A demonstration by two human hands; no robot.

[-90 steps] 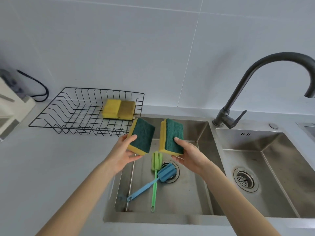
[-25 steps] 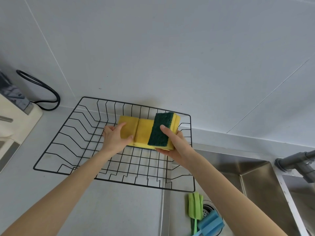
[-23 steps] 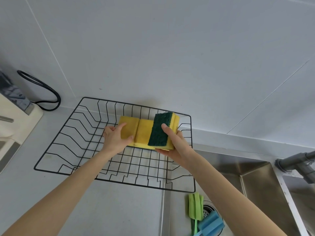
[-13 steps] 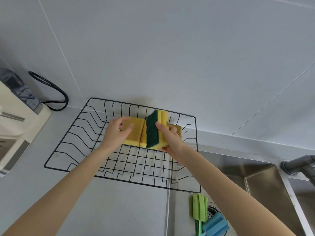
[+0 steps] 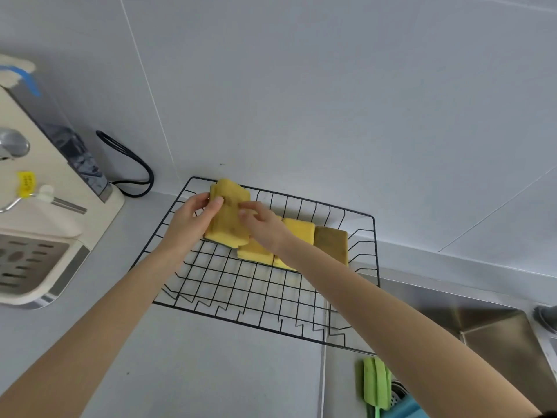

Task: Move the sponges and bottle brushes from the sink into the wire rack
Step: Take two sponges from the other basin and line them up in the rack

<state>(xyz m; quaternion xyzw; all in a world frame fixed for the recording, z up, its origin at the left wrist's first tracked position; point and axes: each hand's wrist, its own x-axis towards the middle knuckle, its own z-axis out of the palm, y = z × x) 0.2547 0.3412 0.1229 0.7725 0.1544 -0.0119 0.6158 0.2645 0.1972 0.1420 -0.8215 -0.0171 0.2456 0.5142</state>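
Observation:
The black wire rack [image 5: 374,254] stands on the counter against the wall. My left hand [image 5: 190,221] grips a yellow sponge [image 5: 229,220] tilted up over the rack's back left. My right hand [image 5: 265,227] has its fingers on the same sponge's face. Under my right hand lies another yellow sponge [image 5: 254,252]. A third yellow sponge [image 5: 300,228] and a brownish sponge [image 5: 331,243] lie flat at the rack's back right. In the sink [image 5: 497,330] at the lower right are a green bottle brush [image 5: 375,384] and the top of a blue bottle brush [image 5: 407,409].
A cream countertop appliance [image 5: 45,212] stands at the left, with a black cable [image 5: 135,167] looping behind it. The dark faucet base [image 5: 546,318] shows at the right edge. Grey counter [image 5: 211,363] lies in front of the rack.
Both hands shifted left inside the rack. The green-faced sponge in my right hand no longer shows its green side. My view swung left, bringing more of the appliance in.

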